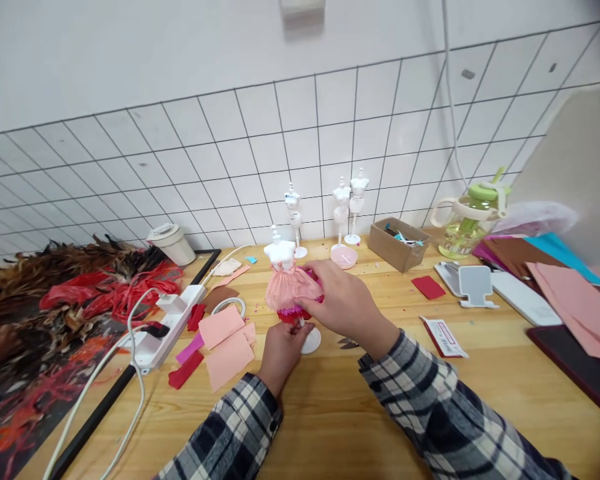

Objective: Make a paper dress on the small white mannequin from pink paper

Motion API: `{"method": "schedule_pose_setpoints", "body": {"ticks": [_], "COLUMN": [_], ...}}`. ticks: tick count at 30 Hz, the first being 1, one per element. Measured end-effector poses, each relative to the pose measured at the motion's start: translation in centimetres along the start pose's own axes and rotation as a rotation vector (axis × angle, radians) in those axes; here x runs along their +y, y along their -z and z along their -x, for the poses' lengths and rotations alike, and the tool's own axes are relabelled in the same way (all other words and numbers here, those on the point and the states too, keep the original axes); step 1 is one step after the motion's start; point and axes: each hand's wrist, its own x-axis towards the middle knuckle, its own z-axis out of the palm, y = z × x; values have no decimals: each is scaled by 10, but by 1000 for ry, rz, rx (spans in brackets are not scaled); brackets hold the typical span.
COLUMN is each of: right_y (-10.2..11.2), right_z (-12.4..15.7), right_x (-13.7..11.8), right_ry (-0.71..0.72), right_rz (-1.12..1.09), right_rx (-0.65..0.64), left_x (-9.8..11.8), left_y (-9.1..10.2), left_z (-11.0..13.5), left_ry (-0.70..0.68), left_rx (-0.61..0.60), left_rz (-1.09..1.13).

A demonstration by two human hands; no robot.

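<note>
A small white mannequin (280, 253) stands on the wooden table (330, 413), wearing a pale pink dress (287, 285) over a bright red-pink ruffle. My left hand (279, 352) is closed around the thin stand pole just above the round white base (312, 341). My right hand (347, 303) curls around the right side of the skirt, fingers pinching the fabric at the hem. Both sleeves are dark plaid.
Pink and red felt pieces (225, 343) and a tape roll (229, 305) lie left of the mannequin, beside a white power strip (167, 327). Three bare mannequins (343, 207) stand by the tiled wall. A cardboard box (397, 243), green-lidded bottle (467, 217), coloured sheets (575, 300) and feathers (70, 273) surround.
</note>
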Motion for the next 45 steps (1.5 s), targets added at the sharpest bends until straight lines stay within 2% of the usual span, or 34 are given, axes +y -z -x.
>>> {"method": "schedule_pose_setpoints", "body": {"ticks": [4,9,14,23,27,30,31,32,35,37,40,45], "right_y": [8,11,11,22,28,26,23,18,-2,-17,-34,-43], "right_z": [-2,-7,-8,-11,-12,-13,-12,-11,-6,-1,4,8], "right_x": [0,6,10,15,16,17,16,15,6,-3,-12,-16], "right_ry": [-21,-43,-36,-75,-61,-170,-230,-300,-524,-620,-686,-743], "right_rz": [-103,-184,-221,-287,-376,-494,-558,-642,-1001,-1215,-1367,-1473], "right_rx": [86,219,273,213,126,184,165,107,-205,-316,-331,-233], "left_x": [-5,-8,-5,-3,-7,-6,-4,-2,2,3,0,-7], "left_y": [0,-1,-3,-1,-7,-10,-9,-7,2,8,12,8], "left_z": [-2,-1,2,3,3,1,0,-1,-4,-7,-9,-10], "left_ry": [31,-23,-46,-87,-34,39,67,97,158,152,96,78], "left_rx": [9,-36,-82,-142,-158,-107,-66,-14,180,266,290,291], "left_rz": [27,-4,-30,-40,107,274,315,344,327,251,175,108]}}
